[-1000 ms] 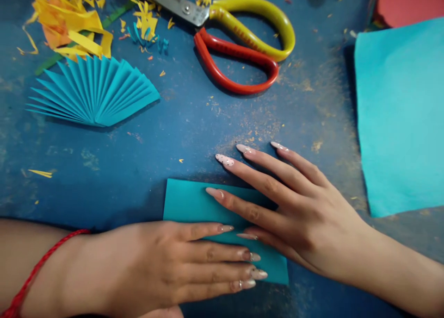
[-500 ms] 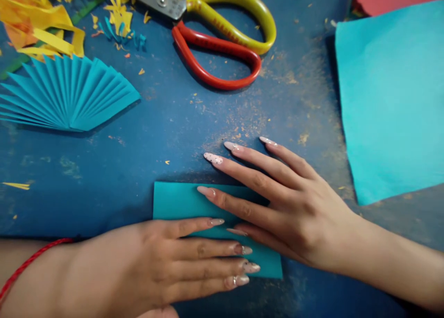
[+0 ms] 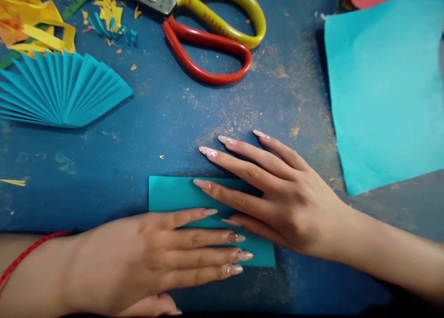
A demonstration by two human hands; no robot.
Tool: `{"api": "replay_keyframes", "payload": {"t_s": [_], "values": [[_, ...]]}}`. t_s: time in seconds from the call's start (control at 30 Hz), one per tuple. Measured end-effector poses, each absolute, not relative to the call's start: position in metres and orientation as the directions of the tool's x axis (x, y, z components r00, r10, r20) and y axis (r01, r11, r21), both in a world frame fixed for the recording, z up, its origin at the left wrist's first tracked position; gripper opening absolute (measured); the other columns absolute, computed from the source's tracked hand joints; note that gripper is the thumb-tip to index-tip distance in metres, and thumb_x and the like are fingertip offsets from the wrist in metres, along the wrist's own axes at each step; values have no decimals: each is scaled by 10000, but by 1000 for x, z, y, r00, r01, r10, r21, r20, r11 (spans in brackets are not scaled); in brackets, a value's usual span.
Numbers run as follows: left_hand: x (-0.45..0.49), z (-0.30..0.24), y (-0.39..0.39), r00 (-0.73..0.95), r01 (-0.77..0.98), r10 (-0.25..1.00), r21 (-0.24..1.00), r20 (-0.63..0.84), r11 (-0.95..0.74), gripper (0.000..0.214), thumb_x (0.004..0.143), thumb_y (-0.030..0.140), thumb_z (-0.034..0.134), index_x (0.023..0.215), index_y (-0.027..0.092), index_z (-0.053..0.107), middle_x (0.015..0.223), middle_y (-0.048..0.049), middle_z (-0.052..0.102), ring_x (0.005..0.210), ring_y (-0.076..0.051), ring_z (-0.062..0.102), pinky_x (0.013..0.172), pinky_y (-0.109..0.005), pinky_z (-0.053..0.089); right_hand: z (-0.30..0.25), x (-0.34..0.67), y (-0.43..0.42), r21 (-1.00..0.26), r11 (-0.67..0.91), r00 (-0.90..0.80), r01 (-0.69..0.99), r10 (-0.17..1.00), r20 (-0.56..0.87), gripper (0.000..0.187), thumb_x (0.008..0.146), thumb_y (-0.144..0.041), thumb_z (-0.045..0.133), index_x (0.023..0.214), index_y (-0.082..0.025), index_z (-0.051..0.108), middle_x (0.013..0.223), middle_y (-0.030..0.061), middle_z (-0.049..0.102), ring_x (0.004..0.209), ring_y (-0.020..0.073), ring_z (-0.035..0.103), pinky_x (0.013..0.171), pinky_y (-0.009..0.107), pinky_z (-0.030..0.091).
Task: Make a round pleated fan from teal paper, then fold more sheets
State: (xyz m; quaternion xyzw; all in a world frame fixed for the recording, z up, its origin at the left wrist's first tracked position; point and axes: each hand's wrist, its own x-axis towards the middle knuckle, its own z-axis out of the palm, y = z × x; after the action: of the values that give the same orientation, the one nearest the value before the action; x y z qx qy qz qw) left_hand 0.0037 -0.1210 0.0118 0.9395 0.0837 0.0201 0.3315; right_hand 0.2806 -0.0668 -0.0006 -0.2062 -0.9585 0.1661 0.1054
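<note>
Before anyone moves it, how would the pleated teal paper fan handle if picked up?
The pleated teal paper fan is probably very light and easily crushed, being thin paper. Its folds would likely close up if squeezed, though the ridges may stiffen it lengthwise.

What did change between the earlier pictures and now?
The view drifted, so everything sits further up and left in the picture; nothing was taken or let go. The left hand and right hand stay flat on the teal paper. The scissors, pleated paper fan and blue sheet lie as before.
</note>
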Motion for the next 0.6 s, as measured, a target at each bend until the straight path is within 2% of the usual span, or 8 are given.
{"api": "replay_keyframes", "payload": {"t_s": [0.13,0.33,0.6], "values": [[3,13,-122,985,140,173,617,-7,-774,626,1077,428,472,1644,177,392,1734,29,307,1630,-128,262,1334,-296,301,-2,281,-68,-361,857,-891,368,436,125,469,1090,-409,499,1544,-299,546,1701,55,432,1606,270,364,1342,524,260],[3,14,-123,983,150,182,602,-8,-784,652,1062,444,505,1646,176,391,1733,31,305,1632,-124,256,1328,-274,305,-2,282,-68,-371,853,-893,367,435,118,495,1076,-410,530,1559,-303,521,1708,52,424,1600,277,374,1316,551,314],[5,14,-124,984,156,179,563,-15,-811,664,1066,483,497,1647,181,391,1736,26,299,1634,-127,251,1335,-296,310,1,282,-67,-349,863,-902,365,421,98,483,1097,-406,481,1565,-292,522,1708,77,419,1598,296,376,1323,549,286]]}}
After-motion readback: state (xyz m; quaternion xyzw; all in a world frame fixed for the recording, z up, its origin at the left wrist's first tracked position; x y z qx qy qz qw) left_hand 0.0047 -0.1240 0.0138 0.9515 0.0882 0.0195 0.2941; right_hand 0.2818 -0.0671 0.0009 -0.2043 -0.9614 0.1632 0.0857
